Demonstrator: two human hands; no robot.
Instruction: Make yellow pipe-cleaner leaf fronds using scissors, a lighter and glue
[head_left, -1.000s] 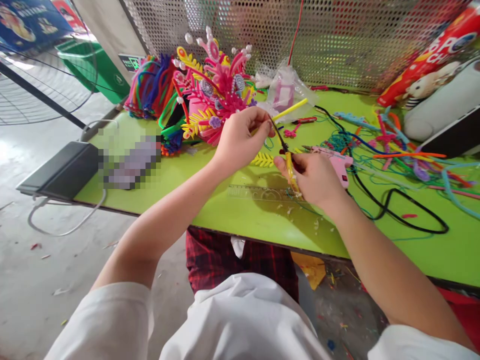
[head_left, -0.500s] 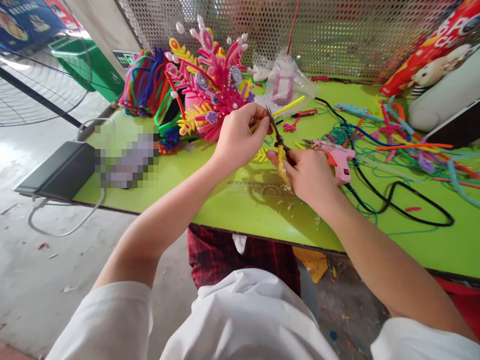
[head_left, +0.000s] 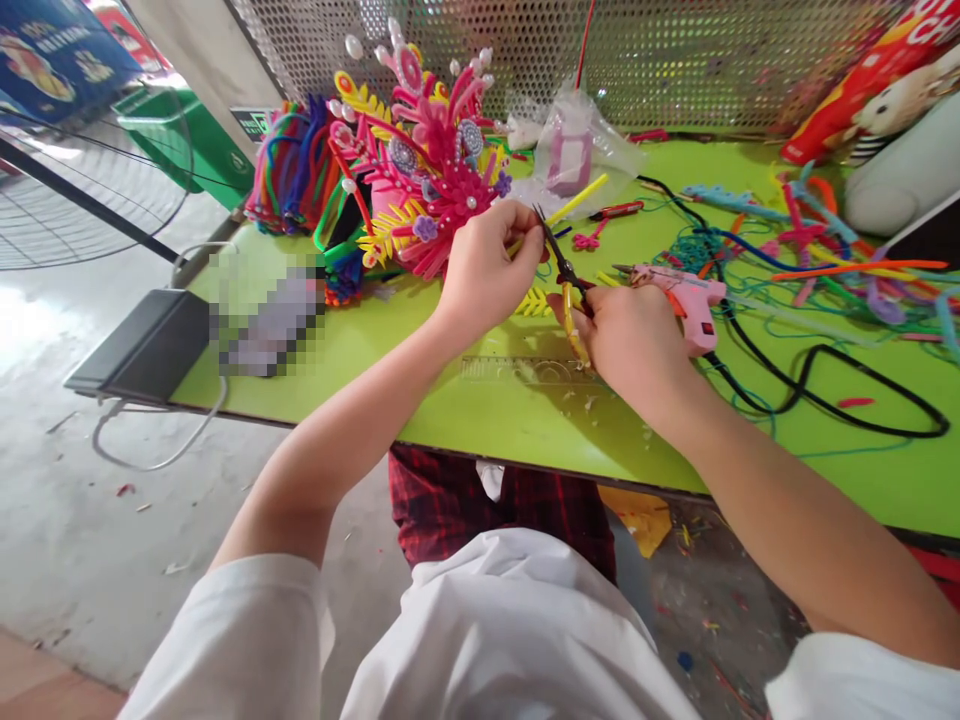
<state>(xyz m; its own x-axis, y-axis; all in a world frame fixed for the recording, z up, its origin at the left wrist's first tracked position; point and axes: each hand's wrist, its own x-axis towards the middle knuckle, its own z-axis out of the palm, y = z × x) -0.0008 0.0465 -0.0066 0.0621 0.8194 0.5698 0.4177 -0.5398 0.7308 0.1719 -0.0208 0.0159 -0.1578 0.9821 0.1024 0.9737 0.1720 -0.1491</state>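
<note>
In the head view, the left hand [head_left: 489, 265] pinched a yellow stem [head_left: 579, 199] that slanted away rightward; the right hand [head_left: 636, 335], closed round the scissors [head_left: 568, 272], held their blades [head_left: 551, 240] crosswise to it, just beside the pinch

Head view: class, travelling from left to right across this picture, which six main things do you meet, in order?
Flat, dark grey rectangular object → bundle of multicoloured fuzzy stems → pink-and-yellow beaded flower arrangement → yellow-handled metal scissors → pink plastic glue gun → red printed tube.
</note>
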